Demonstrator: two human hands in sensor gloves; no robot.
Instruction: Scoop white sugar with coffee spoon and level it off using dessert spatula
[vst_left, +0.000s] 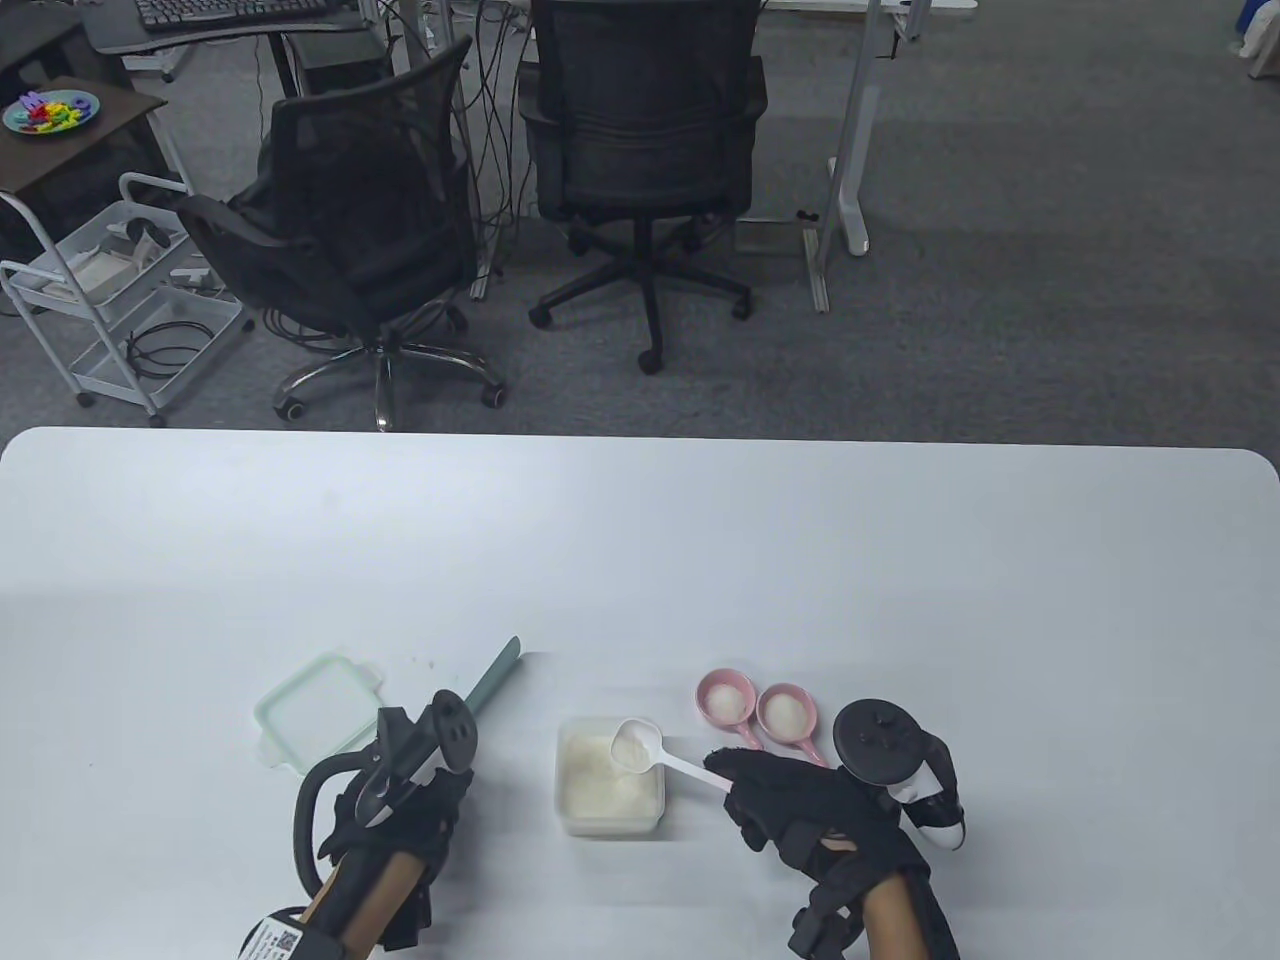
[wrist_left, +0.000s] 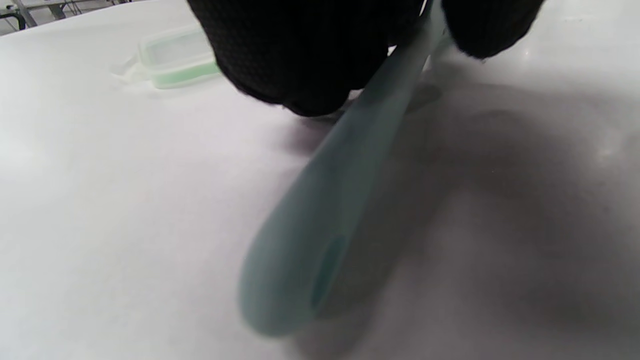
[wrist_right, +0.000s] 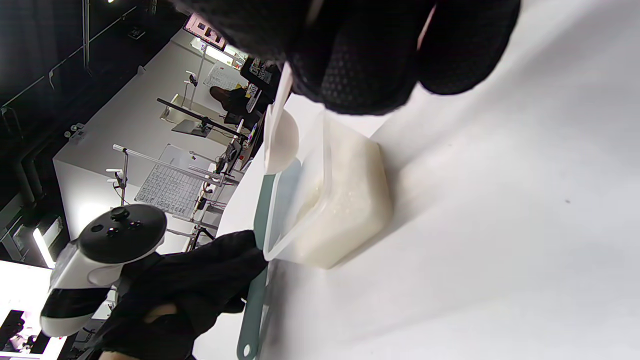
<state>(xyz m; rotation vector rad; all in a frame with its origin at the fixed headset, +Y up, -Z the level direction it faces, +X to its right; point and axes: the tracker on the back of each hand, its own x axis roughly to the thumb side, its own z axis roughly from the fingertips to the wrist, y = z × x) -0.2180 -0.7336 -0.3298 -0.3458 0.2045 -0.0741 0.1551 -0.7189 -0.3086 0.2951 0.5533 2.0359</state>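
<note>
Right hand holds white coffee spoon, bowl heaped with sugar.

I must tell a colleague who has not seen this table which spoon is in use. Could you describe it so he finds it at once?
Start at the clear square sugar container near the table's front edge. Above its far right corner hangs the white coffee spoon, heaped with sugar, its handle held by the right hand. The two spoons lying beyond are pink.
</note>
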